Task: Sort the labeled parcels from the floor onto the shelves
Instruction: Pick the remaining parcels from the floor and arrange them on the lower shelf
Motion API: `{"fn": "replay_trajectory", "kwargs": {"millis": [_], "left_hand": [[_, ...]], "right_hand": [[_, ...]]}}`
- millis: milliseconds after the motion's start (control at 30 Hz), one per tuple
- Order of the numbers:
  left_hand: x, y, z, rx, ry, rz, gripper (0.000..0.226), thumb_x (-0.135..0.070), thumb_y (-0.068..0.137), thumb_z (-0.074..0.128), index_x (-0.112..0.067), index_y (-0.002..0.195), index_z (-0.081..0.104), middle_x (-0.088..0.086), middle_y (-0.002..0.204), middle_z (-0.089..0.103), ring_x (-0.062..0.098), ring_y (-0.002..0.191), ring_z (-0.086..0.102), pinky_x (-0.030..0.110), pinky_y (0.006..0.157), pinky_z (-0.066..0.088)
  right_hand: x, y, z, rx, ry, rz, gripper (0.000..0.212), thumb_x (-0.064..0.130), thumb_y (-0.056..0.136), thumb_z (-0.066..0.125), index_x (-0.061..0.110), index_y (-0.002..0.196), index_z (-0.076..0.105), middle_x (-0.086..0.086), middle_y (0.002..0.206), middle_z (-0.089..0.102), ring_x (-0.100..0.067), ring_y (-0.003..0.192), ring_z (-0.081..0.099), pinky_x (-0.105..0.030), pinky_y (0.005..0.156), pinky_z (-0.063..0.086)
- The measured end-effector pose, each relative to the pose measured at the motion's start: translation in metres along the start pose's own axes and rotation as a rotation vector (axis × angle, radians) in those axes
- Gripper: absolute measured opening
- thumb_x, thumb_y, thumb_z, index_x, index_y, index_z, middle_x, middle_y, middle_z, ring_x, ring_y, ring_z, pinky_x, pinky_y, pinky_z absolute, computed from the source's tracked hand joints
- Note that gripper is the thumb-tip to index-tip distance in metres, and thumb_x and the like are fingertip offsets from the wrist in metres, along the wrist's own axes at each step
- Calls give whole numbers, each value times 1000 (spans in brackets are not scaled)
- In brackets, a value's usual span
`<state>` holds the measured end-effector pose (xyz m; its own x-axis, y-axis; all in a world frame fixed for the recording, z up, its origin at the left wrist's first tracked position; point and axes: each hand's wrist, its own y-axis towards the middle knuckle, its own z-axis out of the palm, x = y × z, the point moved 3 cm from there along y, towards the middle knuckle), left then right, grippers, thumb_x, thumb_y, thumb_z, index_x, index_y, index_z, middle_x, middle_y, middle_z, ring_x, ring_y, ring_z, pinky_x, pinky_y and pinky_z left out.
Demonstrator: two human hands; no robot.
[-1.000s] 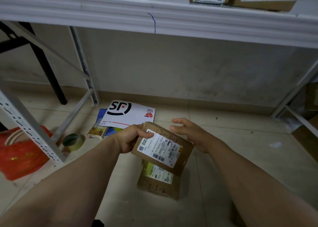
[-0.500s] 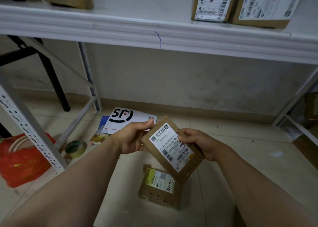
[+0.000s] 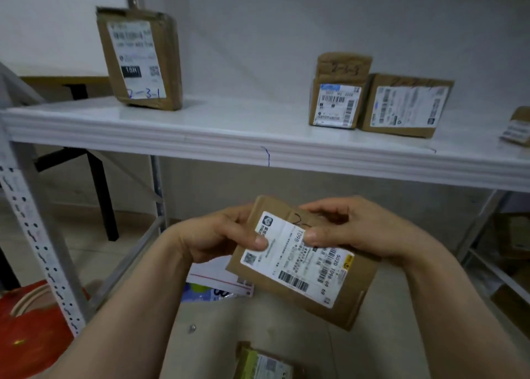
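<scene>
Together, both hands grip flat brown parcel (image 3: pixel 298 261) below shelf (image 3: pixel 258 146), left hand (image 3: pixel 220 235) thumb on label, right hand (image 3: pixel 352 229) pinching top edge

The flat brown cardboard parcel (image 3: pixel 308 272) looks matt and a bit rough. Its white paper label (image 3: pixel 286 259) is smooth with a soft shine. The long white shelf board (image 3: pixel 229 126) is smooth and glossy. The grey post with holes (image 3: pixel 37 235) is matt metal.
</scene>
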<state>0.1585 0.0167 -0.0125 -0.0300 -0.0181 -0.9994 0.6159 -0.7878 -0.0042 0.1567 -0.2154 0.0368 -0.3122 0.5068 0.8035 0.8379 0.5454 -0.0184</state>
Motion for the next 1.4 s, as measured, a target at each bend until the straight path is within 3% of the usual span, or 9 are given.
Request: {"fn": "replay_trajectory", "kwargs": {"millis": [167, 300, 400, 533, 700, 833, 1033, 1233, 1400], "left_hand": [[-59, -20, 10, -204, 19, 323, 46, -9, 85, 60, -3, 128, 46, 28, 115, 64, 39, 98, 67, 44, 81, 59], [-73, -26, 10, -603, 54, 473, 76, -26, 69, 74, -17, 137, 40, 24, 123, 64, 46, 110, 62, 55, 92, 51], [-75, -19, 18, -702, 12, 525, 77, -24, 69, 76, -20, 137, 38, 17, 116, 70, 39, 106, 67, 45, 85, 57], [-75, -10, 26, -774, 24, 531, 57, -25, 86, 71, -22, 135, 43, 9, 114, 71, 28, 101, 71, 31, 77, 59], [-82, 2, 41, -792, 253, 557, 59, -39, 84, 62, -39, 140, 44, -7, 119, 68, 10, 104, 68, 15, 74, 55], [-92, 24, 56, -827, 385, 602, 68, -44, 85, 60, -51, 146, 31, -5, 136, 53, 16, 120, 59, 29, 85, 58], [-121, 77, 69, -905, 645, 627, 64, -47, 92, 49, -56, 147, 18, -21, 136, 42, 17, 130, 46, 49, 101, 48], [-136, 133, 90, -916, 696, 668, 74, -63, 87, 50, -48, 151, 15, -20, 149, 32, 11, 138, 36, 49, 105, 45], [-153, 191, 108, -786, 734, 639, 77, -37, 93, 61, -59, 142, 5, -17, 149, 40, 2, 131, 45, 38, 106, 46]], "right_hand": [[39, -22, -28, -436, 17, -316, 63, 63, 66, 80, 53, 124, 60, 23, 117, 67, -5, 105, 68, -31, 85, 58], [38, -22, -31, -471, 304, -389, 83, 42, 74, 81, 43, 144, 36, 9, 121, 69, -17, 108, 71, -40, 84, 62], [39, -20, -27, -479, 344, -399, 84, 44, 75, 80, 47, 144, 32, 3, 120, 72, -20, 105, 72, -34, 82, 61], [33, -21, -32, -600, 425, -421, 75, 37, 78, 77, 39, 143, 40, 2, 116, 74, -20, 102, 73, -30, 77, 61], [21, -25, -44, -780, 458, -468, 59, 37, 79, 76, 36, 134, 54, 3, 117, 73, -15, 105, 72, -22, 78, 59], [16, -30, -53, -872, 374, -478, 51, 40, 89, 66, 44, 137, 52, 13, 117, 72, -2, 106, 68, -11, 77, 54], [0, -37, -82, -1021, 308, -415, 54, 43, 91, 60, 51, 140, 41, 21, 122, 63, 8, 110, 61, -18, 81, 53], [-21, -55, -143, -1167, 331, -320, 40, 33, 96, 59, 60, 118, 40, 22, 110, 70, 5, 100, 67, -25, 81, 55], [-33, -77, -207, -1310, 219, -220, 38, 35, 97, 57, 50, 129, 44, 9, 126, 57, -11, 111, 61, -44, 93, 55]]}}
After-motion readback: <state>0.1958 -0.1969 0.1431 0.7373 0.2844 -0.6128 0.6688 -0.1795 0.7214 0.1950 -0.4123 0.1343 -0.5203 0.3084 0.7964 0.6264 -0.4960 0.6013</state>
